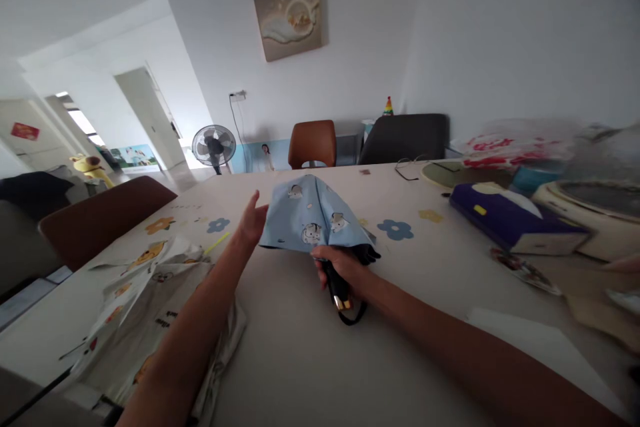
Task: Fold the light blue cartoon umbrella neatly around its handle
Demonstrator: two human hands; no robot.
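Note:
A folding umbrella (314,210) with a light blue canopy and small animal prints lies loosely folded above the table, pointing away from me. Its black handle with a gold end and a wrist loop (340,287) comes toward me. My right hand (340,267) wraps the top of that handle, just below the canopy's edge. At the canopy's left side is my left hand (253,221), thumb raised and fingers partly hidden behind the fabric; it appears spread along the side. Dark lining shows at the canopy's right edge.
Printed pale cloth (150,307) lies crumpled on the left of the white table (280,360). To the right are a purple tissue box (515,217), a round cream container (595,213), plastic bags (515,140) and glasses (407,170). Chairs (313,143) and a fan (214,145) stand beyond.

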